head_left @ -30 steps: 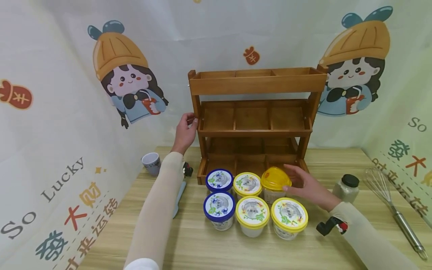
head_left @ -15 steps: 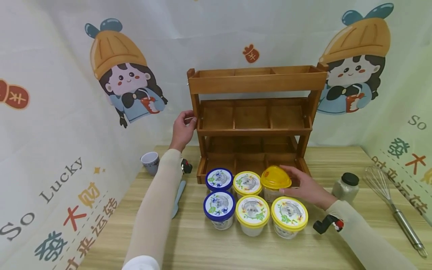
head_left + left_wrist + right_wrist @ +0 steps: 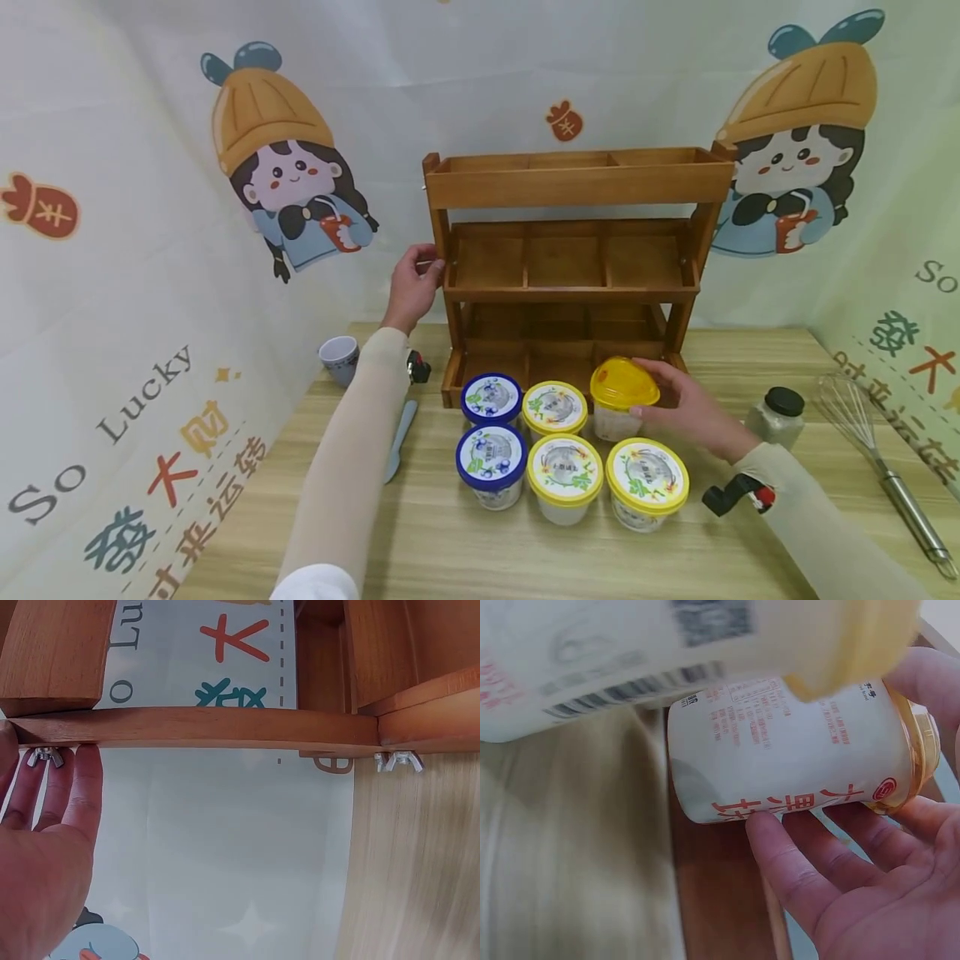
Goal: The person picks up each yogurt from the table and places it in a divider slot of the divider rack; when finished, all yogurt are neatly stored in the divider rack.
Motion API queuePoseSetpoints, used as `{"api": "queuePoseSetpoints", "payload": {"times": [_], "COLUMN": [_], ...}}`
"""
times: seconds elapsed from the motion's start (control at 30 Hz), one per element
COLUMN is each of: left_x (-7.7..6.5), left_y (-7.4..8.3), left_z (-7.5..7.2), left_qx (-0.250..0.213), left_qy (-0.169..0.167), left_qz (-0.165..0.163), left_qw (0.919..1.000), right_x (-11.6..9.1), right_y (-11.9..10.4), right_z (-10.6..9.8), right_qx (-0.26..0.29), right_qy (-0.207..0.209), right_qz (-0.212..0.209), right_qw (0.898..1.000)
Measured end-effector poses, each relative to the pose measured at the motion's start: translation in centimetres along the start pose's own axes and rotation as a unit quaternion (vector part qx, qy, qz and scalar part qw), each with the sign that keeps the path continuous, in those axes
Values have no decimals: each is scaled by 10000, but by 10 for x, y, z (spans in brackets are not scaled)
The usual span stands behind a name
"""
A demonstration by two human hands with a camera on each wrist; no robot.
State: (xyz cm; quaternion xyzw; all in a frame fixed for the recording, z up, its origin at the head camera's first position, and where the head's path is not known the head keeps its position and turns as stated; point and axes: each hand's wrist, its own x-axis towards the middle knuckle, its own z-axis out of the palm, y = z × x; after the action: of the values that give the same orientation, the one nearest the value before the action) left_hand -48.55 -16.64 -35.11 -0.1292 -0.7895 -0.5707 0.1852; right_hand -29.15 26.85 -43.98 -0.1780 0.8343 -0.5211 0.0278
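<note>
Two hands work well apart: the right hand (image 3: 686, 408) is clamped on a dome-lidded tub (image 3: 617, 421), thumb to one side and slightly bent fingers (image 3: 786, 859) to the other, while the left hand (image 3: 415, 287) grips the left upright (image 3: 225, 727) of a three-tier wooden rack (image 3: 581, 188). There, its fingertips press the wood beside a metal wing nut (image 3: 45, 757), and the thumb, mostly cut off in the wrist view, lies at the opposite edge. The rack is smooth reddish-brown wood, with partitioned rectangular trays. The gripped tub has pale, rounded walls printed with red characters; its see-through amber lid swells into a smooth dome. It is just in front of the rack's bottom tier, near the right end; whether its base touches the table (image 3: 450, 558) cannot be told. Beside and before it stand three yellow-lidded tubs (image 3: 566, 471) and two blue-lidded tubs (image 3: 491, 454), their printed tops flat and round.
</note>
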Motion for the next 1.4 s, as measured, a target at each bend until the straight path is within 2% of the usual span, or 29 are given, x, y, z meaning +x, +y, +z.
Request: {"api": "queuePoseSetpoints", "payload": {"times": [0.2, 0.57, 0.93, 1.17, 1.4], "left_x": [2, 2, -1, -4, -3], "left_y": [1, 9, 9, 6, 5], "left_z": [3, -3, 1, 1, 0], "left_qx": [-159, 136, 166, 207, 262], "left_qy": [-123, -62, -107, -29, -60], "left_qz": [-48, 74, 6, 7, 67], "left_qw": [9998, 9999, 9998, 9998, 9996], "right_x": [-2, 18, 33, 40, 43], "right_y": [-10, -27, -11, -2, 8], "right_z": [-9, -24, -31, -30, -23], "right_qx": [-52, -77, -174, -148, -603], "right_qy": [241, 513, 781, 885, 921], "right_qz": [-120, -250, 117, 185, 318], "right_qw": [9996, 9983, 9967, 9958, 9934]}}
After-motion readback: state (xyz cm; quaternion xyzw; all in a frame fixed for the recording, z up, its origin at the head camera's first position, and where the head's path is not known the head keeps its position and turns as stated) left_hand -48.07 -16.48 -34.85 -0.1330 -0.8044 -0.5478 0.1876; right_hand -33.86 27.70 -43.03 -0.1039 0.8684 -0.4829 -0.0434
